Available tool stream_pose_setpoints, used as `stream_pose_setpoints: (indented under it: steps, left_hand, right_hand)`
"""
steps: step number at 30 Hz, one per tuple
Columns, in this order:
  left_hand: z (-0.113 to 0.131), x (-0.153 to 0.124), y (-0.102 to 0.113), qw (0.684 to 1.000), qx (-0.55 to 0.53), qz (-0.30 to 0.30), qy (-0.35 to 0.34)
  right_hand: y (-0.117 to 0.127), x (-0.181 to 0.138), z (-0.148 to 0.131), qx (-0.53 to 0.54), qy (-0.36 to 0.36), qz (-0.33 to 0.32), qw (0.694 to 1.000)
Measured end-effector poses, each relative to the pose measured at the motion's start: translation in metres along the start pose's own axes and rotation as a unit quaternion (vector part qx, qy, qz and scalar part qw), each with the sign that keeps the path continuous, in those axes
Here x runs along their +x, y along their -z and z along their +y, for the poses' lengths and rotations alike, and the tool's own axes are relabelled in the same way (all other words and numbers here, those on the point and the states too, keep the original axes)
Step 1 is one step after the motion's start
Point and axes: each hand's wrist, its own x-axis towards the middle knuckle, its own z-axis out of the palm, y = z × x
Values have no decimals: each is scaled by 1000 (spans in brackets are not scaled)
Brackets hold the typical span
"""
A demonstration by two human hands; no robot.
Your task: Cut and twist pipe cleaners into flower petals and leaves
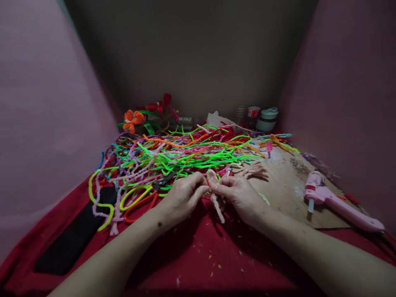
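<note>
Both hands meet over a red cloth (pixel 198 255) and pinch one pale pink pipe cleaner (pixel 214 194). Its top is bent into a small loop above the fingers and its loose end hangs down between the hands. My left hand (pixel 182 197) grips it from the left with thumb and fingertips closed. My right hand (pixel 236 193) pinches it from the right. Just beyond the hands lies a big tangle of pipe cleaners (pixel 179 156) in green, orange, pink and purple.
A pink glue gun (pixel 334 202) lies on a cardboard sheet (pixel 287 185) at the right. Finished pipe-cleaner flowers (pixel 145 115) and small jars (pixel 262 117) stand at the back. A black flat object (pixel 74 235) lies at the left. Pink walls close both sides.
</note>
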Motion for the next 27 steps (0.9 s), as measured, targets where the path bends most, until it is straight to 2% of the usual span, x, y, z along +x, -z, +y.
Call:
stream_pose_setpoints:
  steps: [2,5,9,14,18,21,24,27]
  left_hand:
    - [4,2,1,992,-117,-6,56]
    - [7,4,0,961,-251,-20,114]
    - [8,6,-5,943,-299,22,144]
    - [10,7,-7,961,-246,39,118]
    - [11,4,-6,994,-68,79,18]
    - [10,3,-6,995,23,92,-30]
    - [9,4,-8,996,-3,92,-7]
    - [10,7,-6,991,-93,89,44]
  right_hand:
    - [0,0,0,0,-1,-8,1000]
    - [-1,0,2,-17,-6,-10,1000]
    - [-2,1,6,-70,0,-12,997]
    - [-4,-1,7,-103,19,-42,994]
    - [-6,-3,5,-122,25,-68,990]
    - [-5,-3,5,-123,19,-73,990]
    - [-4,-2,5,-74,-14,-61,995]
    - [-2,-1,5,-14,-21,-67,997]
